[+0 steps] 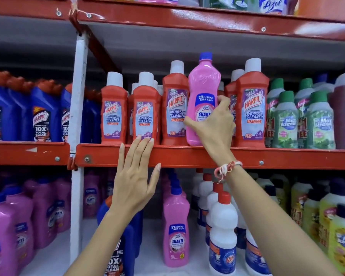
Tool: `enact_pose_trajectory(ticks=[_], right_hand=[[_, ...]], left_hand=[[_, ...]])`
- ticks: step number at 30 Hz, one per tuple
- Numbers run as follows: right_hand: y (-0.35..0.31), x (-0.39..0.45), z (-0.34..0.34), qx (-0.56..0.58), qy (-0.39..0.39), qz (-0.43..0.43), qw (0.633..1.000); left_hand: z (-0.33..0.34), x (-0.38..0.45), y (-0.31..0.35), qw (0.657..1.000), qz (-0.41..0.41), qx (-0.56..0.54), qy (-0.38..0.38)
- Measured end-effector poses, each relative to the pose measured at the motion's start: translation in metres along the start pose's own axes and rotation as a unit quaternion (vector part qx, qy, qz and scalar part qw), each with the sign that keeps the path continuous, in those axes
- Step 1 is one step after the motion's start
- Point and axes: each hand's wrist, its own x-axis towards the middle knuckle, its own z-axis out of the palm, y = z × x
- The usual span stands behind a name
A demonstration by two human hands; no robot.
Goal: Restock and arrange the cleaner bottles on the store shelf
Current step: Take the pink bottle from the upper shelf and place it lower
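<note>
A pink Shakti bottle with a blue cap stands upright on the middle shelf, among red Harpic bathroom cleaner bottles. My right hand is wrapped around its lower half, thumb on the left side and fingers on the right. My left hand is open with fingers spread, its fingertips resting at the red shelf edge just below a smaller red Harpic bottle. It holds nothing.
Blue Harpic bottles fill the left bay, green Mr Kleen bottles stand to the right. The shelf below holds more pink Shakti bottles, white bottles with red caps and yellow ones. A white upright post divides the bays.
</note>
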Motion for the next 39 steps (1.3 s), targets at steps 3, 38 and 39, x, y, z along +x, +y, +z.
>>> enact_pose_trajectory(ticks=[3, 38, 39], right_hand=[[-0.004, 0.001, -0.014, 0.011, 0.012, -0.016, 1.000], [0.093, -0.222, -0.020, 0.058, -0.117, 0.054, 0.990], [0.097, -0.227, -0.017, 0.057, -0.124, 0.056, 0.989]], left_hand=[[0.000, -0.002, 0.005, 1.000, -0.011, -0.001, -0.001], [0.004, -0.187, 0.049, 0.989, -0.055, -0.044, -0.132], [0.006, -0.194, 0.050, 0.987, -0.057, -0.047, -0.142]])
